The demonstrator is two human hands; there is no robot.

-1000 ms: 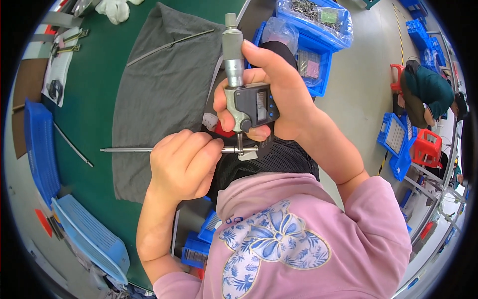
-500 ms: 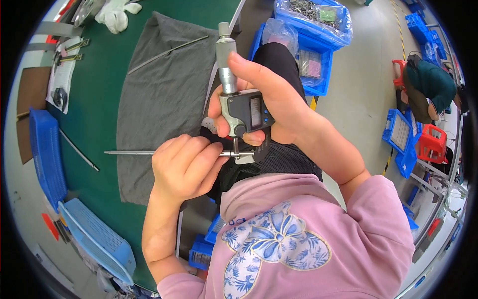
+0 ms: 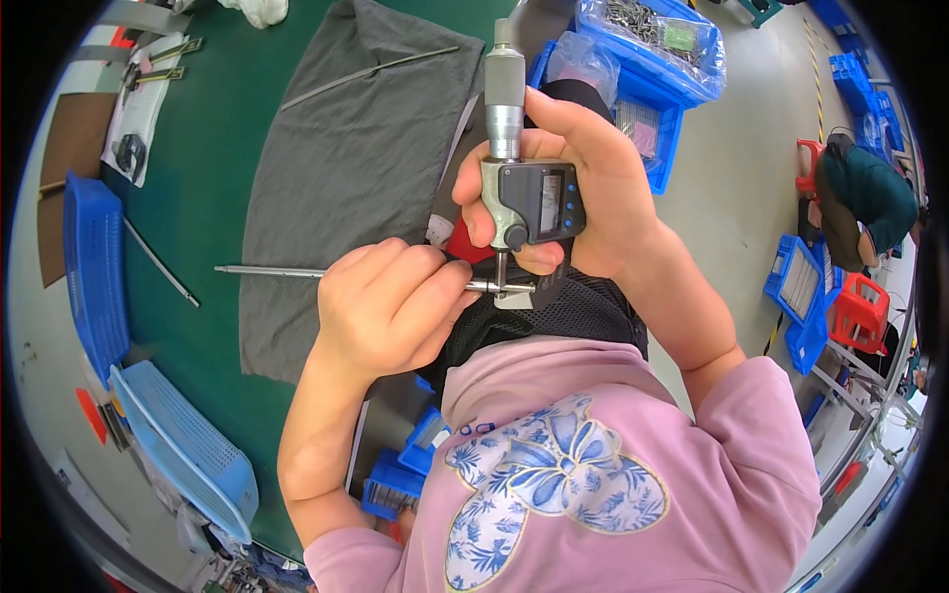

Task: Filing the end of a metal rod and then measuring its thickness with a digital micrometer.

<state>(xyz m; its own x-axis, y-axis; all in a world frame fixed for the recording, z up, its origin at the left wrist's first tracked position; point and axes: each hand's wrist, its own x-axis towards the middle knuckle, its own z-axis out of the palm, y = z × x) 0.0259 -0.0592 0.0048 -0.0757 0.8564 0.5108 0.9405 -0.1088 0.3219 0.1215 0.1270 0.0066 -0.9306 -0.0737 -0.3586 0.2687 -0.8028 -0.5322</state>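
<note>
My right hand (image 3: pixel 598 183) is closed round a digital micrometer (image 3: pixel 517 198), held with its thimble up and its small screen facing me. My left hand (image 3: pixel 390 306) grips a thin metal rod (image 3: pixel 267 271) that sticks out to the left over the table. The rod's right end lies at the jaws in the lower part of the micrometer frame; whether both jaw faces touch it I cannot tell. Left of the micrometer, a grey cloth (image 3: pixel 346 178) covers part of the green table (image 3: pixel 193 178). Another thin rod (image 3: pixel 371 74) lies across that cloth.
Two blue baskets (image 3: pixel 99 277) (image 3: pixel 188 445) stand at the left table edge, with another rod (image 3: pixel 163 262) nearby. Blue bins (image 3: pixel 657 183) of metal parts stand beyond my right hand. At the far right, a person (image 3: pixel 870 198) bends near a red stool (image 3: pixel 860 314).
Both hands, the micrometer and the held rod have shifted slightly right and up in the picture. The surroundings have shifted too, as my view moved. Both grips look the same.
</note>
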